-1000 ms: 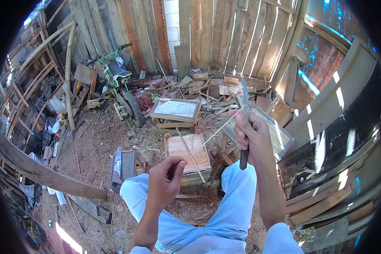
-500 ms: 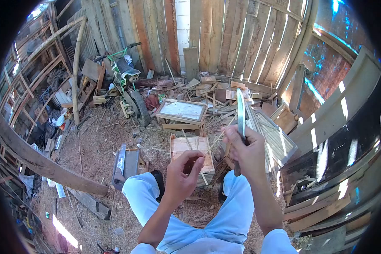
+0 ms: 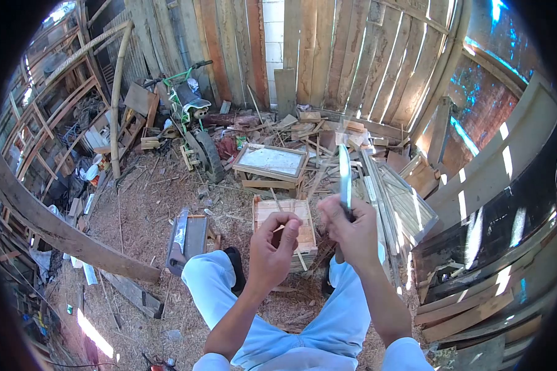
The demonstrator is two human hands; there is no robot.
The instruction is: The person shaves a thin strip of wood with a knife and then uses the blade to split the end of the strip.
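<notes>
My left hand [image 3: 275, 250] is closed in a pinch on a thin wooden strip [image 3: 301, 260], whose ends show above and below the fingers. In my right hand [image 3: 354, 232] is a knife [image 3: 345, 173], gripped by its dark handle with the long blade pointing up. The hands are side by side above my knees, a small gap between them. Beneath them stands a slatted wooden crate [image 3: 263, 213], partly hidden by the left hand.
Beyond the crate is a wood-framed box with a pale top [image 3: 271, 159]. A dark low stool-like box [image 3: 188, 238] stands at left. Wood scraps [image 3: 303, 128] lie by the plank wall, near a small green motorbike [image 3: 195, 130]. A slatted panel [image 3: 405, 195] leans at right.
My right hand has moved slightly left and down with the knife, closer to the left hand. A slanting strip seen between the hands before no longer shows clearly. The view has shifted slightly.
</notes>
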